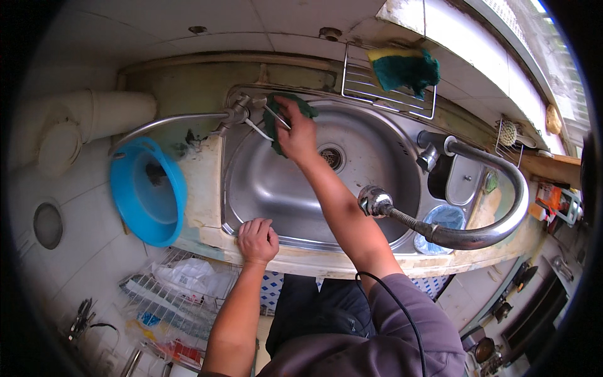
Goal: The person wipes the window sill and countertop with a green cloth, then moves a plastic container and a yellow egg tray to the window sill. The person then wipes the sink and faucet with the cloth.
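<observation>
My right hand (297, 132) holds a dark green cloth or scouring pad (274, 136) at the back left of the stainless steel sink (264, 188). Just to its left is the small wall-side tap valve (239, 109), whose thin metal lever passes in front of the fingers. The cloth spreads over the sink's rim and partly hides it. My left hand (258, 240) rests on the front edge of the sink with its fingers curled and nothing visible in them. Between my hands lies the bowl, with the drain strainer (331, 157) near my right wrist.
A blue plastic basin (148, 193) stands left of the sink. The large curved faucet (511, 198) arches over the right side, its spout head near my right forearm. Behind the sink, a wire rack (358, 85) holds a yellow-green sponge (400, 70). A lined container (440, 231) sits at the right.
</observation>
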